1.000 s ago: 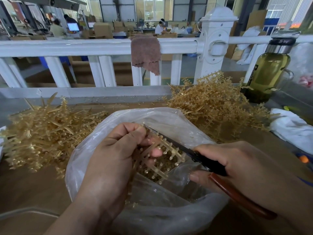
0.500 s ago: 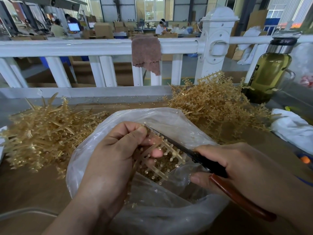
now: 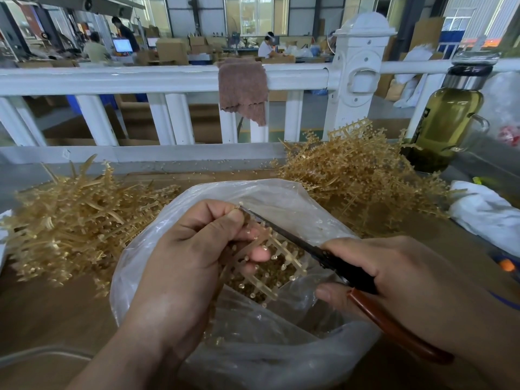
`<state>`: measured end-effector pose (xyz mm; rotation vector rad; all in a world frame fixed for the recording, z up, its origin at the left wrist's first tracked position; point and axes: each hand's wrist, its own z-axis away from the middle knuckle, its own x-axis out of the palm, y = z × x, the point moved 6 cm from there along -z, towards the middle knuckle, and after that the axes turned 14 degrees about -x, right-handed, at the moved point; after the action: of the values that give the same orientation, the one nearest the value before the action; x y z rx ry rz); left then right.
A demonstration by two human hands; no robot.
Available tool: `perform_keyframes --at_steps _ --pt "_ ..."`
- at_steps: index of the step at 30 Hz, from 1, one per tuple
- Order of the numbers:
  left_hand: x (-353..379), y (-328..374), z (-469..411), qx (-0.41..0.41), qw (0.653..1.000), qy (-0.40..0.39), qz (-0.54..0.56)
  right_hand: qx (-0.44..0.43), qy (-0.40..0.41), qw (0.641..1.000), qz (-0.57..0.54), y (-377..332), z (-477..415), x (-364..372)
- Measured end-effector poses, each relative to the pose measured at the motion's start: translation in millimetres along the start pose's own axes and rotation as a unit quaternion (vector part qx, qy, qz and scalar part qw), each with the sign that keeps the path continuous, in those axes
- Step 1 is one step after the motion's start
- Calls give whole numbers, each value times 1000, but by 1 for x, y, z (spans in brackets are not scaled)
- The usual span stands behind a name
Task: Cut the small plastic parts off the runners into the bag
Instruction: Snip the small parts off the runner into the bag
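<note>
Far left on tabletop [image 3: 42,319]: heap of tan runners [image 3: 70,220]. Your left hand [image 3: 191,260] pinches runner frame [image 3: 263,289] over open clear bag [image 3: 281,350]; cut parts [image 3: 281,266] lie loose inside. Scissors [image 3: 346,268] blade lies along frame's top edge, tip by your thumb. Your right hand [image 3: 408,282] grips scissors' red-brown handle. Behind, right: second runner heap [image 3: 360,175], then bottle [image 3: 441,122].

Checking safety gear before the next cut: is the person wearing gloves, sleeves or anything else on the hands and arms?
No gloves: the left hand and right hand are both bare, with short nails on the fingers. No ring, watch or wristband shows. The left forearm and right forearm are bare up to the picture's edge, so no sleeve is in view.
</note>
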<state>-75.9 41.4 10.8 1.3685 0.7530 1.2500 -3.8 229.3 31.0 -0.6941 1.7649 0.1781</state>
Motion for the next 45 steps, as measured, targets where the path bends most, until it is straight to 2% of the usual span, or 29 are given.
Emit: perform_keyframes --at_steps 3,11,20,26,38,43,45 --pt "0 1 1 21 1000 -4 -3 3 7 1000 30 -4 -4 0" --pt "1 3 3 50 999 -11 -12 4 11 1000 21 -5 0 -5" --pt "-1 2 0 37 999 -15 -3 -13 29 999 29 -1 -2 -1" --pt "-1 1 1 37 999 -13 -8 -13 13 1000 25 -3 -1 -2" --pt "1 -5 0 0 1000 -15 10 10 -9 999 29 -8 -4 -5" --pt "2 -6 0 -35 999 -16 32 8 7 1000 12 -7 -4 -3" --pt "1 -8 0 -42 998 -12 46 6 -13 1000 13 -5 -3 1"
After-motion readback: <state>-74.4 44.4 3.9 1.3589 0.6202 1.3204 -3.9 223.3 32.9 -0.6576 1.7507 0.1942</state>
